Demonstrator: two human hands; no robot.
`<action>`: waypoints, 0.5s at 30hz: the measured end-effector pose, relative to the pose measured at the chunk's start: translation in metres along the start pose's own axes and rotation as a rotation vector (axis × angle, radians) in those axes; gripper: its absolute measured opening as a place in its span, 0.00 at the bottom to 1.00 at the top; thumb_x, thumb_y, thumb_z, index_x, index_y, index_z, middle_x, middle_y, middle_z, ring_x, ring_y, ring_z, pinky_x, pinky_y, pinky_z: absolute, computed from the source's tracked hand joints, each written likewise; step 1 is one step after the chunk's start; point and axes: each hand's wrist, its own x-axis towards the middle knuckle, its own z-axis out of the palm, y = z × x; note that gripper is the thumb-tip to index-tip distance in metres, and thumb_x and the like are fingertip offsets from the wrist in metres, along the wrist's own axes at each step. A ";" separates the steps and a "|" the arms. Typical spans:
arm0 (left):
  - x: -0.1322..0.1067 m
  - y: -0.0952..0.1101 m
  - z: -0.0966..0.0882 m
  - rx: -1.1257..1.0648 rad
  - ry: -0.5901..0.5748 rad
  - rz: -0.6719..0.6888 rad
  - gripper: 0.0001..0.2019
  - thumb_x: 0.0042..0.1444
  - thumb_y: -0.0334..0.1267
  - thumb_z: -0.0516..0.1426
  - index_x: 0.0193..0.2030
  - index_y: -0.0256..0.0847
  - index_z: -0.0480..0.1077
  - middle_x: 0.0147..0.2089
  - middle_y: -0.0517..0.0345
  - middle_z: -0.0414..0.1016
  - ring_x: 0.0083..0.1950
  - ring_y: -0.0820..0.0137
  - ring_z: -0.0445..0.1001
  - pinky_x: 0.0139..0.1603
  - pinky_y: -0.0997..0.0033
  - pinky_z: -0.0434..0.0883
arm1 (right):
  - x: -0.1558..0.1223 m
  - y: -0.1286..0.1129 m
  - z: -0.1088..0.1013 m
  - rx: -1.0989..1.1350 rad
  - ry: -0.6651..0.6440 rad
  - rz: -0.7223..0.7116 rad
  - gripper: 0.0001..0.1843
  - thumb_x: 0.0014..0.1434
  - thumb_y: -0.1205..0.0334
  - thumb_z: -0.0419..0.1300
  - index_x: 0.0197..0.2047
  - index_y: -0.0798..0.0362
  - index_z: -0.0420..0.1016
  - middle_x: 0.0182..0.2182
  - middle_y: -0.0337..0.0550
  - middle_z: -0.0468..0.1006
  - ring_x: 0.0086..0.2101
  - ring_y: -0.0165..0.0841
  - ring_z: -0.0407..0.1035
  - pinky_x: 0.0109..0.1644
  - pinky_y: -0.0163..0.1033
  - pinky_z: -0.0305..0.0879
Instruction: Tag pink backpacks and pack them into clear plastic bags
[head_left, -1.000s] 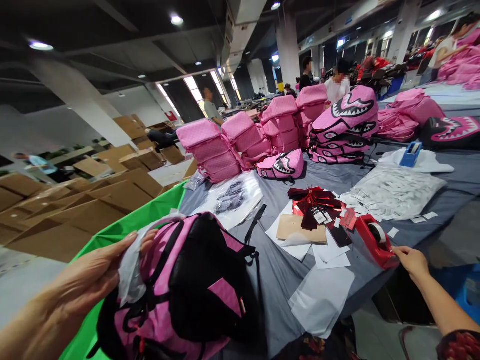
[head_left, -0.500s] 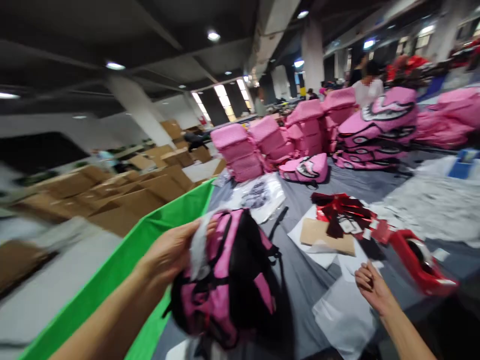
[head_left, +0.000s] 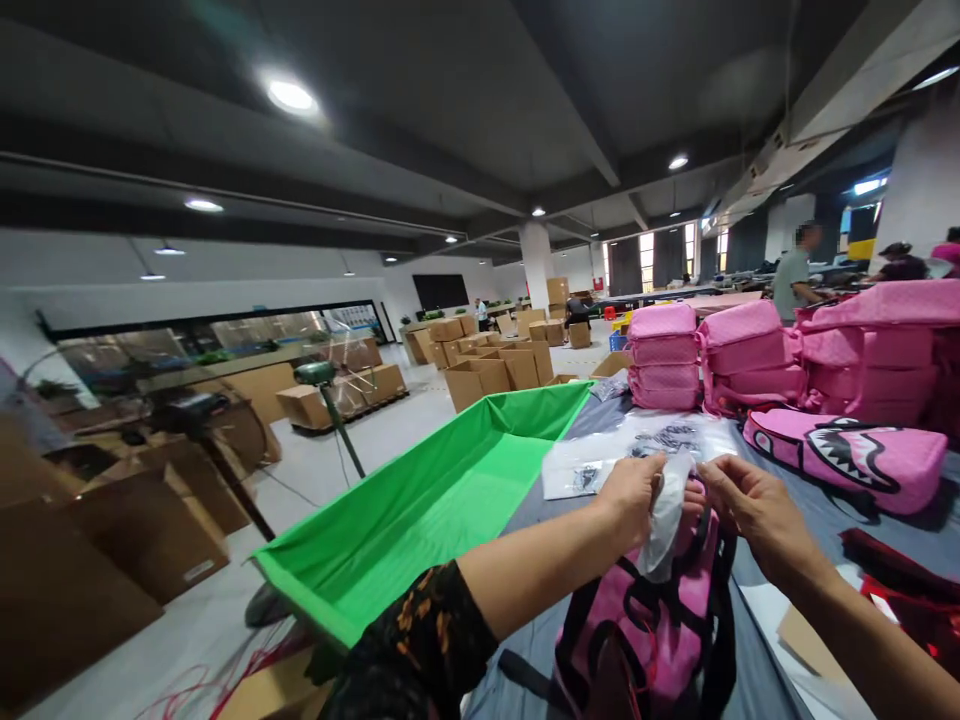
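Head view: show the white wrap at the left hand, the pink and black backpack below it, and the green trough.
White wrap [head_left: 664, 538]: head view, on its hanging part.
Pink and black backpack [head_left: 670, 648]: head view, on its pink fabric.
Green trough [head_left: 446, 505]: head view, on its bare inner surface.

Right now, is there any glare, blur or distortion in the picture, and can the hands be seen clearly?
Head view: the nearest ceiling lamp glares with a soft halo; head view: the cartons at the left edge look dim and stretched; head view: left hand and right hand read clearly, the pale wrap showing little detail.
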 end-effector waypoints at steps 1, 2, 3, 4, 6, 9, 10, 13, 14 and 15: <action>0.000 0.002 0.001 -0.009 -0.016 -0.027 0.19 0.63 0.47 0.59 0.28 0.34 0.74 0.22 0.53 0.75 0.23 0.67 0.75 0.32 0.67 0.76 | 0.004 0.004 -0.001 -0.024 -0.007 0.010 0.37 0.36 0.23 0.70 0.24 0.50 0.66 0.17 0.30 0.61 0.18 0.24 0.51 0.19 0.32 0.46; -0.001 0.003 0.001 -0.017 -0.028 -0.050 0.20 0.64 0.49 0.58 0.28 0.34 0.73 0.22 0.54 0.74 0.22 0.67 0.74 0.31 0.68 0.75 | 0.007 0.009 -0.002 -0.046 -0.016 0.017 0.37 0.36 0.23 0.70 0.25 0.50 0.67 0.18 0.32 0.64 0.19 0.25 0.53 0.20 0.32 0.47; -0.001 0.005 0.002 -0.020 -0.034 -0.069 0.20 0.65 0.49 0.57 0.29 0.34 0.73 0.21 0.54 0.73 0.22 0.67 0.74 0.30 0.69 0.74 | 0.009 0.012 -0.003 -0.064 -0.027 0.022 0.37 0.37 0.22 0.69 0.25 0.50 0.68 0.19 0.33 0.66 0.19 0.26 0.55 0.19 0.32 0.48; -0.002 0.006 0.002 -0.018 -0.032 -0.078 0.20 0.66 0.48 0.56 0.30 0.34 0.73 0.22 0.54 0.73 0.23 0.67 0.75 0.29 0.70 0.73 | 0.009 0.015 -0.004 -0.080 -0.036 0.026 0.37 0.37 0.22 0.69 0.25 0.50 0.68 0.19 0.34 0.67 0.19 0.26 0.56 0.19 0.32 0.48; -0.003 0.007 0.003 -0.011 -0.008 -0.080 0.17 0.64 0.46 0.58 0.30 0.34 0.73 0.22 0.54 0.74 0.22 0.68 0.74 0.27 0.71 0.72 | 0.009 0.017 -0.005 -0.108 -0.040 0.029 0.37 0.37 0.22 0.69 0.25 0.50 0.68 0.19 0.34 0.67 0.19 0.26 0.55 0.19 0.32 0.47; -0.005 0.004 0.004 0.008 0.043 -0.015 0.13 0.54 0.42 0.66 0.28 0.34 0.72 0.21 0.55 0.74 0.20 0.71 0.72 0.26 0.72 0.72 | 0.008 0.016 -0.001 -0.132 -0.023 0.005 0.36 0.36 0.23 0.70 0.23 0.50 0.68 0.18 0.33 0.66 0.19 0.26 0.55 0.20 0.32 0.49; -0.006 0.004 0.005 0.024 0.060 0.009 0.13 0.51 0.40 0.68 0.27 0.34 0.72 0.21 0.55 0.74 0.20 0.71 0.72 0.26 0.72 0.72 | 0.008 0.015 0.000 -0.138 -0.014 -0.011 0.36 0.36 0.24 0.70 0.23 0.50 0.68 0.18 0.33 0.65 0.20 0.26 0.55 0.20 0.32 0.49; -0.008 0.004 0.007 0.071 0.081 0.034 0.10 0.48 0.35 0.67 0.24 0.34 0.71 0.21 0.54 0.75 0.21 0.71 0.73 0.26 0.73 0.71 | 0.008 0.014 0.000 -0.162 -0.004 -0.048 0.36 0.37 0.24 0.69 0.22 0.50 0.67 0.17 0.33 0.64 0.19 0.25 0.55 0.20 0.32 0.49; -0.009 0.005 0.007 0.076 0.081 0.029 0.10 0.47 0.34 0.66 0.23 0.35 0.70 0.20 0.53 0.75 0.21 0.71 0.73 0.27 0.73 0.71 | 0.007 0.015 -0.002 -0.170 -0.018 -0.044 0.36 0.38 0.24 0.69 0.23 0.50 0.67 0.17 0.33 0.64 0.19 0.25 0.54 0.19 0.32 0.48; -0.010 0.005 0.006 0.074 0.079 0.026 0.10 0.47 0.33 0.66 0.22 0.35 0.70 0.20 0.53 0.75 0.21 0.70 0.73 0.27 0.73 0.71 | 0.006 0.015 -0.005 -0.171 -0.045 -0.029 0.36 0.39 0.24 0.68 0.24 0.50 0.68 0.18 0.33 0.66 0.19 0.25 0.54 0.19 0.32 0.46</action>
